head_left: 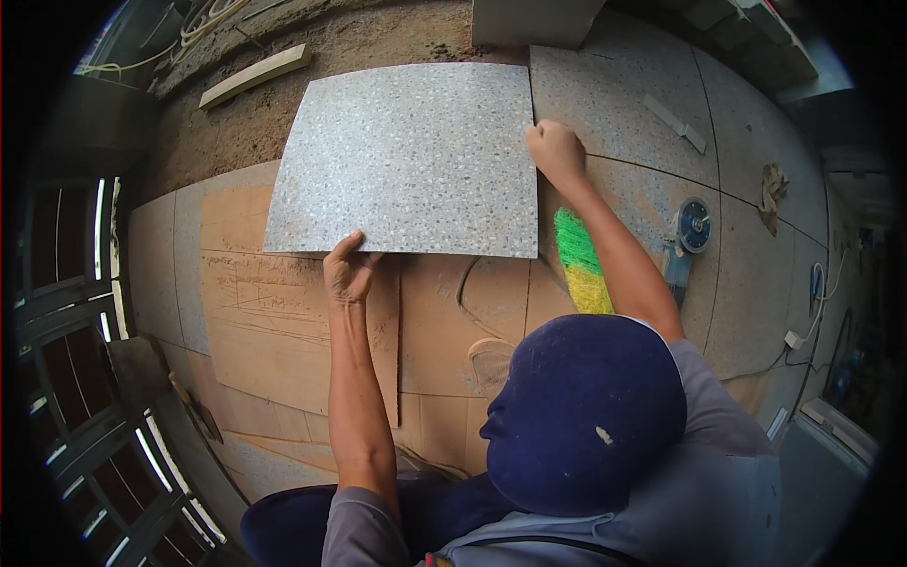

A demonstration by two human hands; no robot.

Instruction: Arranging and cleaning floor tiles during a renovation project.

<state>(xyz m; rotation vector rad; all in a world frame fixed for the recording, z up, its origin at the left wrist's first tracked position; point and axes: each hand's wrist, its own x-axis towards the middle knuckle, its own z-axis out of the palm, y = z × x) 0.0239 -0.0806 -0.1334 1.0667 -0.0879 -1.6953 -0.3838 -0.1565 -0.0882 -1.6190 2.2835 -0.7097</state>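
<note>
A large speckled grey terrazzo tile (402,156) is held raised at its near side, above cardboard and tiled floor. My left hand (348,265) grips its lower edge near the left, thumb on top and fingers underneath. My right hand (557,151) is closed on the tile's right edge, toward the upper corner. Beside my right forearm lie a green and yellow bristled brush (578,250) and an angle grinder (693,227) with a blue disc.
A wooden batten (253,76) lies on sandy soil (208,137) at top left. A white strip (675,123) and crumpled cloth (772,194) lie on the right floor tiles. Cables (827,298) run along the right, a metal railing (66,359) along the left. A dark blue cap fills the lower middle.
</note>
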